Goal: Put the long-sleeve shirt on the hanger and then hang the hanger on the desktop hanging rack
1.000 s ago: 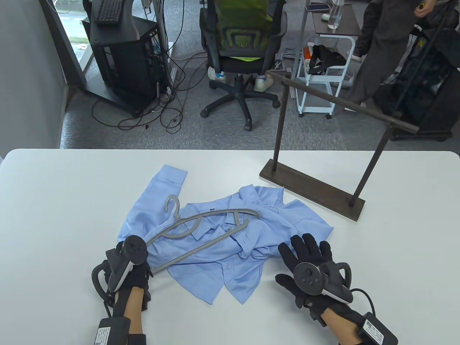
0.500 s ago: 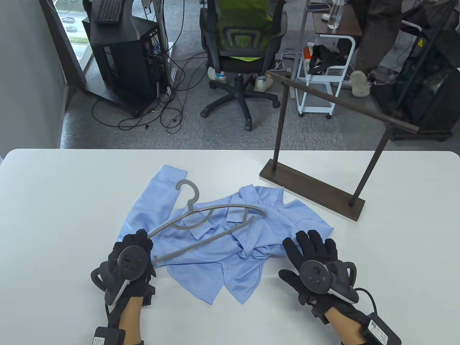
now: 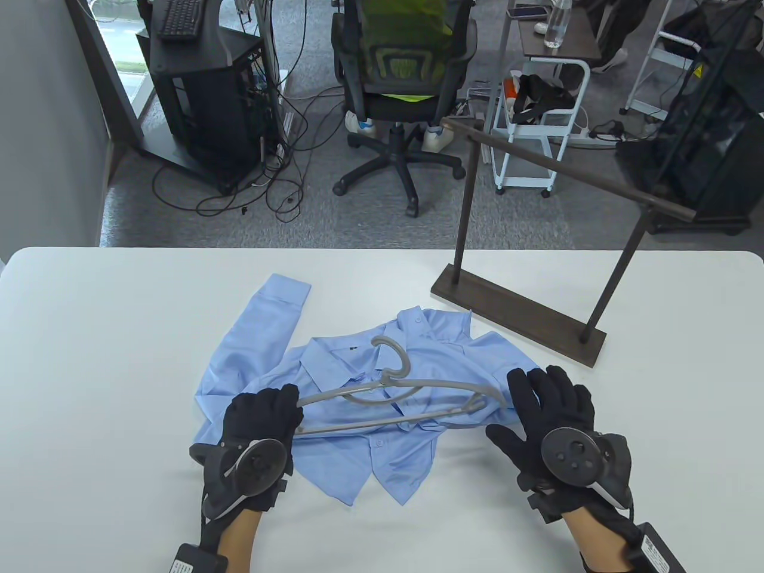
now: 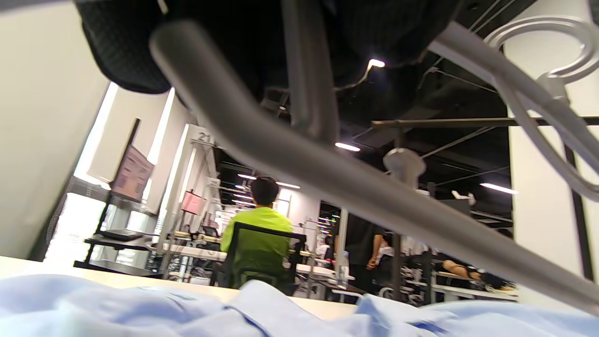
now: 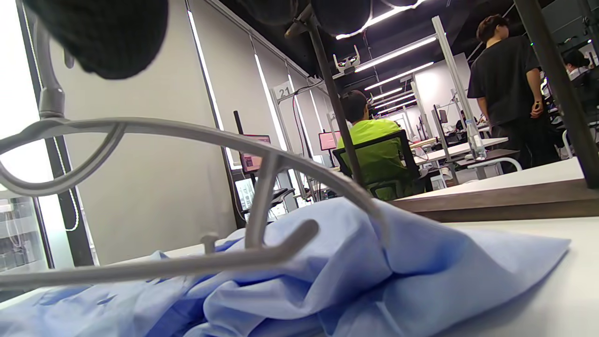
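The grey hanger (image 3: 394, 401) is hovering over the crumpled blue shirt (image 3: 370, 382) at table (image 3: 89, 358) centre; the right wrist view is showing its far end raised off the cloth. The left hand (image 3: 259, 421) is gripping its 9 o'clock end; the right hand (image 3: 552, 412), fingers straight, is resting at 3 o'clock. The rack (image 3: 519, 310) is standing at 1 o'clock.

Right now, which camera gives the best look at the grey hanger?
The table view: the whole grey hanger, hook included, lies over the blue shirt, its end gripped by the left hand. Both wrist views show only close-up parts of its bars.
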`<state>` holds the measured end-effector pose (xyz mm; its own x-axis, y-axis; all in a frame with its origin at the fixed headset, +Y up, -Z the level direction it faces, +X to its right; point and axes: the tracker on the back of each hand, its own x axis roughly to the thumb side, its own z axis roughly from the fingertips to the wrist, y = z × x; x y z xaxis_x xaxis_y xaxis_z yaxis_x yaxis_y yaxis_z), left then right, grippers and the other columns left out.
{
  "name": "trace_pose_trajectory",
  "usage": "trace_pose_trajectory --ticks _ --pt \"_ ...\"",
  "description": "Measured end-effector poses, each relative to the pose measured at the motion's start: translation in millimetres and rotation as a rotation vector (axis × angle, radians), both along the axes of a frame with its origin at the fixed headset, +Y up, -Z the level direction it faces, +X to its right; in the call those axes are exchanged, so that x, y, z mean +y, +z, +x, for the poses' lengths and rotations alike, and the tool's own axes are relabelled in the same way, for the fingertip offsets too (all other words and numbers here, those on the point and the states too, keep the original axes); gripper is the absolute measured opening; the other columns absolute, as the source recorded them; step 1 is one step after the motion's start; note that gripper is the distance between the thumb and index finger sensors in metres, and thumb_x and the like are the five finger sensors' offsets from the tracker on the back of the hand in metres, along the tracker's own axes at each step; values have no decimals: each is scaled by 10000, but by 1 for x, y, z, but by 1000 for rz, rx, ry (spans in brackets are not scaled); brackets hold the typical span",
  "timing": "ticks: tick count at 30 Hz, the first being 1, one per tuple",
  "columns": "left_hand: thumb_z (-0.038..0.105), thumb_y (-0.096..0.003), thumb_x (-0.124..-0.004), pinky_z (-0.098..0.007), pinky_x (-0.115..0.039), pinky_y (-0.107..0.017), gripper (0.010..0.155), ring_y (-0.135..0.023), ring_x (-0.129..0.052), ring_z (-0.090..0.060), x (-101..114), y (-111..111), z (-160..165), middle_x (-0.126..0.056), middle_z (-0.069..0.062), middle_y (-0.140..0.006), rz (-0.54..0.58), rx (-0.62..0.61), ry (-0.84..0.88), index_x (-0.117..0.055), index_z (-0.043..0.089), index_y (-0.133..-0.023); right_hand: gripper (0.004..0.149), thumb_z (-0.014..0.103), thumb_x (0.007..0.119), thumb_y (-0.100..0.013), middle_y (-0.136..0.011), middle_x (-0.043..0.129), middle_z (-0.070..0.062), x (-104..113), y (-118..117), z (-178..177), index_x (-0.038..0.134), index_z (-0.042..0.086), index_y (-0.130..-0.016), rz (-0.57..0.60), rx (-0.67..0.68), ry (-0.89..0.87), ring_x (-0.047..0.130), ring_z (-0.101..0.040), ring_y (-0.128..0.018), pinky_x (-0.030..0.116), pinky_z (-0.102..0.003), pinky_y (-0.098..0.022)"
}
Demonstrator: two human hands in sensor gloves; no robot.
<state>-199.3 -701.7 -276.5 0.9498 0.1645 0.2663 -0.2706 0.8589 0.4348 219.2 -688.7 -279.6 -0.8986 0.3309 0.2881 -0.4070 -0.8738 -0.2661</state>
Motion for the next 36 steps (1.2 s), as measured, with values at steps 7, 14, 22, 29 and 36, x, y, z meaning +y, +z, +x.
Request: trace_pose_trajectory --ticks 7,14,22,29,36 --pt "449 -440 -718 -592 -761 -628 497 -621 -941 -253 -9 1 23 -866 -11 -775 -21 -137 16 -730 286 -909 831 631 802 -388 -1052 565 -178 -14 -11 2 537 259 -1082 -104 129 -99 534 -501 -1008 456 -744 -675" --pt "452 -438 -713 -590 -769 -626 499 -623 -940 -247 -13 0 24 -859 -4 -777 -23 -178 83 -721 285 -908 653 524 796 -425 -888 799 -171 -26 -18 4 702 225 -999 -137 166 -148 818 -467 -838 664 -691 -589" --pt "455 -437 -708 -583 -768 -630 499 -621 -943 -239 -15 1 26 -859 2 -774 -12 -181 73 -718 284 -906 430 513 922 -334 -414 1025 -57 -30 -20 10 996 217 -639 -15 156 -225 1053 -297 -242 912 -430 -156" --pt "462 -440 -710 -576 -759 -640 500 -628 -947 -234 -24 -4 26 -860 6 -778 -58 -176 99 -715 285 -908 421 526 937 -314 -334 1027 -58 -27 -20 11 1023 208 -576 23 135 -213 1022 -247 -99 893 -365 -34" --pt "634 -388 -668 -662 -588 -707 745 -965 -781 -329 -28 -13 11 -666 -40 -1058 -156 -165 165 -608 286 -1044 433 524 934 -312 -340 1026 -63 -17 -19 25 1021 203 -590 36 62 -206 1018 -248 -103 889 -369 -40"
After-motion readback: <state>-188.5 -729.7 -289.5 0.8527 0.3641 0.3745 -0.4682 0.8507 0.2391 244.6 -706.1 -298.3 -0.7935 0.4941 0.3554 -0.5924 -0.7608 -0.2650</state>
